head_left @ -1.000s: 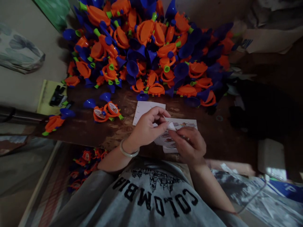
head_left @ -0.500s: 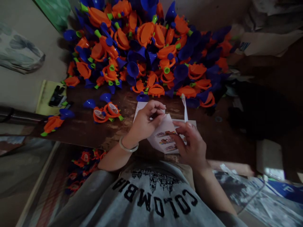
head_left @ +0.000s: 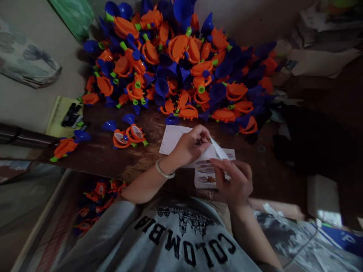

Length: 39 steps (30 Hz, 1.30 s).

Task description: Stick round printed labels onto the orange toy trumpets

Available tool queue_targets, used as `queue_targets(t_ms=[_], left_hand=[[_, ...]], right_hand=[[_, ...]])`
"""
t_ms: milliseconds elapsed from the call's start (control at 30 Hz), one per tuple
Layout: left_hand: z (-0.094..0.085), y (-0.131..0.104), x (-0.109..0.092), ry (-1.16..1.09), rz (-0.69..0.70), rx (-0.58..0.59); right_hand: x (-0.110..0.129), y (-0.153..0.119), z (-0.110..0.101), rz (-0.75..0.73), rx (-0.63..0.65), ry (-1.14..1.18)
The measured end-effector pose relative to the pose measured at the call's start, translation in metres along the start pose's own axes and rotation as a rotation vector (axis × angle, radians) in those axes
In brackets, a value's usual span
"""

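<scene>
My left hand, a pale bangle on its wrist, pinches a white sticker sheet near its upper end. Thumb and fingers of my right hand close on the same sheet's lower right edge; the exact pinch is partly hidden. The sheet is bent into a fold between both hands. Beneath it on the table lies a printed sticker sheet with rows of small pictures. A plain white sheet rests to the left, partly under my left hand.
A large heap of orange and blue toy trumpets covers the back of the table. Two trumpets with oval stickers lie left of my hands. Another trumpet sits farther left, near a yellow pad. More stickered trumpets are below the table edge.
My left hand has moved right, toward my right hand. The sheet has lifted and folded over, uncovering more of the printed sheet below and the plain sheet on the left.
</scene>
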<state>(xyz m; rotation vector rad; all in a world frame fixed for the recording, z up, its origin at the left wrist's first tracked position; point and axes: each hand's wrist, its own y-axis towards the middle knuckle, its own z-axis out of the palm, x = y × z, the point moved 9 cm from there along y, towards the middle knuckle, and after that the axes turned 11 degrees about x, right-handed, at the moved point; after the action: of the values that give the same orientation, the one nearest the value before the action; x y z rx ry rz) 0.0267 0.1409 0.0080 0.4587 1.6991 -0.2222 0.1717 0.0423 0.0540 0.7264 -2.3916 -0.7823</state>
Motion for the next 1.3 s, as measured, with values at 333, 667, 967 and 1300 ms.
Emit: queue_targets(t_ms=[333,667,967,1300], left_hand=[[0.013,0.067,0.024,0.532,-0.049,-0.038],[-0.172,0.020,0.066,0.714,-0.336,-0.451],[-0.125,-0.029,0.021,-0.551,0.175,-0.608],[0.038,-0.047,0.019,-0.963,0.069,0.018]], right_hand=[[0.007,-0.037,-0.022,-0.169,-0.104,0.217],[-0.009,-0.020,-0.021,-0.050,-0.260,0.319],[-0.019,-0.003,-0.005,0.092,-0.258,0.775],[-0.026,0.030,0.017,0.227,-0.140,1.036]])
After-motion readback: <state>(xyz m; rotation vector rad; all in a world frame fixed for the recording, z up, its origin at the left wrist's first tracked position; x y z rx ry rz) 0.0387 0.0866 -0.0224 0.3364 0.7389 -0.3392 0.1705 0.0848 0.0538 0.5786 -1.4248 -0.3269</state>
